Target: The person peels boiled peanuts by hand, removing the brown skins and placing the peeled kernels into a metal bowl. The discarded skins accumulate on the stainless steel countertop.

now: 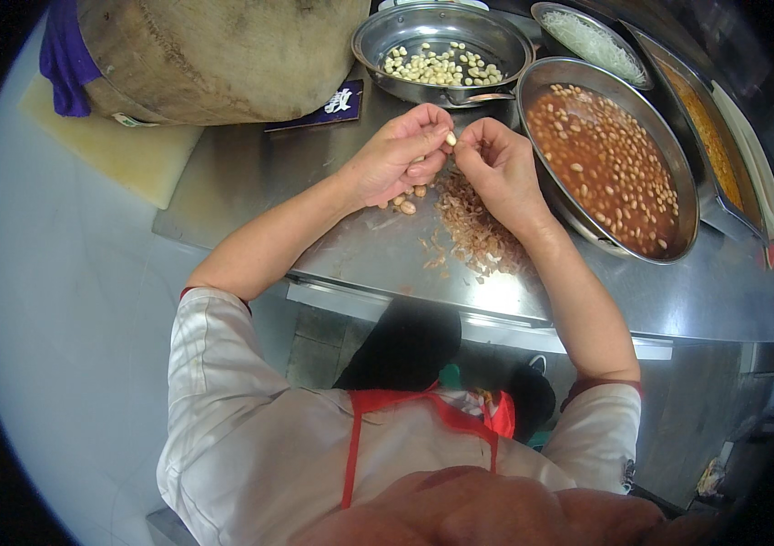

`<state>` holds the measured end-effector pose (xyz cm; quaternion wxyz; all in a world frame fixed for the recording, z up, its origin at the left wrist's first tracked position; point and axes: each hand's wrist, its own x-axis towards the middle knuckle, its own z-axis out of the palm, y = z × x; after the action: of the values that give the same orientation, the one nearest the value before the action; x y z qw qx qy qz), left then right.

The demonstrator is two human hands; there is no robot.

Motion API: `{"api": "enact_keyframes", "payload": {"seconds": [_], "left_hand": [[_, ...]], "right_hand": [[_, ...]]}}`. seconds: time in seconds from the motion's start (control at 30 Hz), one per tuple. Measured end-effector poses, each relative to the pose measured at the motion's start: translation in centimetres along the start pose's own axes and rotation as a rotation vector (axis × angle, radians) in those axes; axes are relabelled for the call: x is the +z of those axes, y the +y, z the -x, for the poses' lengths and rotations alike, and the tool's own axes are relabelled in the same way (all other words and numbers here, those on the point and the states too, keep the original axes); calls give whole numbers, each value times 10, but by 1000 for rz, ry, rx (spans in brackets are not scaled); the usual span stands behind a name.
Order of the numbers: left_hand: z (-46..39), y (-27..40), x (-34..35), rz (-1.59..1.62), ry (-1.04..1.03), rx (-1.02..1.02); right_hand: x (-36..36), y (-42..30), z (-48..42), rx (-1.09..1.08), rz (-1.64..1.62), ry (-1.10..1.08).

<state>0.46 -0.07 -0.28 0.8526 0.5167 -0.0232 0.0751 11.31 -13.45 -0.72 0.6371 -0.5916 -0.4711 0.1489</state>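
Note:
A pale peeled peanut (451, 138) sits between the fingertips of my two hands. My left hand (409, 153) grips it with thumb and forefinger, and more peanuts show in its curled fingers. My right hand (500, 170) pinches at the peanut's other side, its lower fingers folded and partly hidden. Under my left hand several skin-on peanuts (406, 206) lie on the steel counter (360, 246). Below my right hand spreads a heap of brown peanut skins (472, 225). To the right, a steel basin (686, 235) holds peanuts soaking in reddish-brown water.
Beyond my hands stands a steel pan (441, 20) with peeled peanuts. At back right are a bowl of white shreds (592, 44) and a tray of orange-yellow food (701, 130). A large wooden block (223, 54), draped with a purple cloth (69, 61), occupies the back left.

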Motion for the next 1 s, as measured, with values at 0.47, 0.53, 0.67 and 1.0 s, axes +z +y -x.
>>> {"api": "enact_keyframes", "payload": {"seconds": [0.47, 0.53, 0.67, 1.0], "left_hand": [[1, 2, -1, -100, 24, -28], [1, 2, -1, -144, 20, -30], [1, 4, 0, -177, 3, -36], [-1, 1, -6, -111, 37, 2]], "right_hand": [[0, -1, -1, 12, 6, 48], [0, -2, -1, 28, 19, 45], [-2, -2, -2, 39, 38, 40], [-1, -8, -1, 97, -20, 45]]}}
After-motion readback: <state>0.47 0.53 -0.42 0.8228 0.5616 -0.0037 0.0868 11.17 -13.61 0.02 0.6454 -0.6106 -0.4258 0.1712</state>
